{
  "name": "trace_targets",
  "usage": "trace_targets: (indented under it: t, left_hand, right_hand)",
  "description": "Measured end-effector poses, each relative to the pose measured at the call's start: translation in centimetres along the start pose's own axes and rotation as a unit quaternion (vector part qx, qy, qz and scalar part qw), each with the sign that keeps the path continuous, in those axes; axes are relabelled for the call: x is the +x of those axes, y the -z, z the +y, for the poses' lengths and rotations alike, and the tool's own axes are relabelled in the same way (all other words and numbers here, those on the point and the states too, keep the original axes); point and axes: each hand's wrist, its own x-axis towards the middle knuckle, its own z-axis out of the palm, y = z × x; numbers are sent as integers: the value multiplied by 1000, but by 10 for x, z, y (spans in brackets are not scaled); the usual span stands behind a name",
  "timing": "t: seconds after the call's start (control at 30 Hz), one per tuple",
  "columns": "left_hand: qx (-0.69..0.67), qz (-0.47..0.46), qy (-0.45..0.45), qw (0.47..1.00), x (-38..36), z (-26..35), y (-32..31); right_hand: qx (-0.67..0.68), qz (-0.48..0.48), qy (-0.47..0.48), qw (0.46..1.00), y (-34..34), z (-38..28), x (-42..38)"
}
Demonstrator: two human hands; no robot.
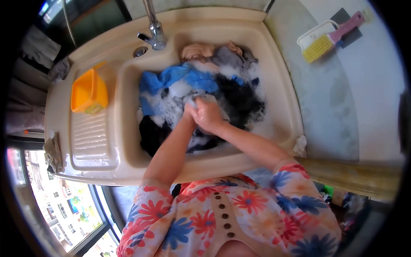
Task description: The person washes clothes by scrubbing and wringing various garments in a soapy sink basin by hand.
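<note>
Over the middle of a beige sink (pixel 280 98), my left hand (pixel 191 110) and my right hand (pixel 207 114) are pressed together, closed around a wet grey-white cloth (pixel 219 107). Part of the cloth hides behind the fingers. Foamy water surrounds them. A blue cloth (pixel 165 79) floats just beyond my hands. Black cloth (pixel 239 96) lies to their right, and another black piece (pixel 150 136) lies at the lower left of the basin. Peach cloth (pixel 198 51) and grey cloth (pixel 229 58) are heaped at the back.
A chrome faucet (pixel 156 36) stands at the sink's back edge. On the ribbed drainboard (pixel 92 141) at left sits a yellow-orange plastic container (pixel 89 92). A yellow-bristled brush (pixel 319 48) with a pink handle is at the upper right. A crumpled white piece (pixel 300 144) rests by the right rim.
</note>
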Motion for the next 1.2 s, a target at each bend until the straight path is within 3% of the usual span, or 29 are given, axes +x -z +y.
trace_targets:
  t: [0.03,0.07,0.1,0.13,0.17,0.23,0.27,0.37,0.4,0.5,0.53,0.57,0.63,0.67,0.7,0.77,0.87,0.97,1.03,1.13,1.2]
  left_hand:
    - [51,46,19,997,-1,-2,-3]
    - [154,192,84,966,4,6,-38]
    - [253,329,144,898,11,12,-56]
    - [292,305,134,897,18,9,-38]
    - [355,288,187,869,17,18,-45]
    - [466,250,286,799,6,50,-85]
    - [603,243,313,693,4,64,-106]
    - [759,67,51,645,4,59,-67]
    - [721,26,-71,689,7,49,-87]
    - [496,35,80,864,13,49,-110]
    - [482,128,66,864,15,47,-103]
    - [473,136,66,868,13,47,-97]
    - [454,156,62,875,12,49,-83]
    - [550,178,56,814,13,41,-47]
    - [680,176,74,707,10,32,-33]
    - [883,155,108,430,3,22,-19]
    - [874,174,108,442,3,14,-17]
    - [792,179,143,566,7,45,-33]
    - [647,196,14,736,8,61,-66]
    - [529,162,-175,815,7,57,-136]
    - [516,160,-195,818,6,38,-157]
  right_hand:
    - [-5,-15,-52,999,-5,23,5]
    - [-11,-29,-101,994,-7,50,13]
    - [-16,-41,-148,988,-6,71,22]
    - [-30,-36,-154,987,2,87,25]
    - [-44,-34,-163,985,11,100,25]
    - [-33,-58,-93,993,37,104,28]
    - [35,-98,-105,989,51,102,30]
    - [74,-203,-57,975,70,73,39]
    - [131,-264,-49,954,75,59,42]
    - [239,-320,-60,915,98,38,53]
    - [244,-302,-8,921,109,40,55]
    - [288,-314,-39,904,100,65,51]
    - [51,-413,1,909,79,99,36]
    - [-25,-415,-23,909,61,102,25]
    - [-100,-416,-47,903,42,104,10]
    - [-151,-405,-93,897,7,128,-9]
    - [-205,-456,-102,860,2,132,3]
    - [-123,-390,-21,912,30,133,21]
    - [64,-335,-94,935,85,83,38]
    - [228,-246,-144,931,119,51,58]
    - [298,-214,-175,914,141,21,63]
